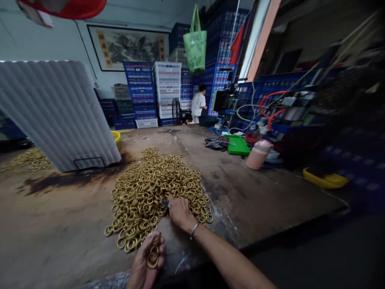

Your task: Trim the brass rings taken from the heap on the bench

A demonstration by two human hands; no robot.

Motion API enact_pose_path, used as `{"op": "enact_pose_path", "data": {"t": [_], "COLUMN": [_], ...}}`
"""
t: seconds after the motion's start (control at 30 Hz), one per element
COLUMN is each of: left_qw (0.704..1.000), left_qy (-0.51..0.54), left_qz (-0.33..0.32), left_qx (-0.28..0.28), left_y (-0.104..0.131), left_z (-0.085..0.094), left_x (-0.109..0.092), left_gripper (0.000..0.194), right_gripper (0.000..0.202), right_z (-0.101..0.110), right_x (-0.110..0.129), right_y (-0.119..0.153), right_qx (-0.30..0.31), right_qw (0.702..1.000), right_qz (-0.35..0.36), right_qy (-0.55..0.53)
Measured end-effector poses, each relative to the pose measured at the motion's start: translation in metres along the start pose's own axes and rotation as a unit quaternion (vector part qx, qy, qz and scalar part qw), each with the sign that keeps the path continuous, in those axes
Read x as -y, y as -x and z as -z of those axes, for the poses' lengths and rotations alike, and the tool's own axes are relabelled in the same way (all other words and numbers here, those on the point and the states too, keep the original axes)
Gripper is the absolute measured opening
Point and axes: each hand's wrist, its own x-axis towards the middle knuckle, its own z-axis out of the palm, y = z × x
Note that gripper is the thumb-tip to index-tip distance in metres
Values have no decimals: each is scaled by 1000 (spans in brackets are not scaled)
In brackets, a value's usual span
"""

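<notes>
A wide heap of brass-coloured rings (156, 180) lies on the worktable (228, 192). At the heap's near edge, my left hand (144, 259) is cupped with its fingers curled around at least one brass ring (152, 257). My right hand (179, 212), with a metal bangle at the wrist, reaches onto the front of the pile. Its fingers are closed on a small bluish-grey, blade-like tool (165, 204) whose tip points left over the rings. Most of that tool is hidden by the hand.
A tall corrugated panel (63, 116) stands at the left, with more rings (28, 160) beside it. On the right are a green tray (237, 144), a pink bottle (258, 155) and a yellow scoop-like container (325, 178). Stacked crates (140, 90) and a person in white (198, 103) are behind.
</notes>
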Motion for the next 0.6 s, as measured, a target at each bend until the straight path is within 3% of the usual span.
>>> {"op": "enact_pose_path", "data": {"t": [0.13, 0.3, 0.43, 0.6], "left_qw": [1000, 997, 982, 957], "left_qy": [5, -57, -129, -219], "left_qz": [15, -46, -135, -189], "left_qx": [-18, -25, -40, -25], "left_y": [-4, -9, -9, -16], "left_z": [-1, -7, -16, -14], "left_x": [-1, 1, 3, 9], "left_gripper": [19, 29, 45, 38], "right_gripper": [21, 16, 15, 13], "right_z": [-3, -8, -14, -17], "right_x": [-6, -7, -2, 1], "right_y": [3, 12, 27, 42], "right_qx": [-36, -70, -61, 6], "right_qw": [999, 987, 939, 873], "right_qz": [-5, 20, 27, 12], "right_qy": [-25, -142, -338, -487]}}
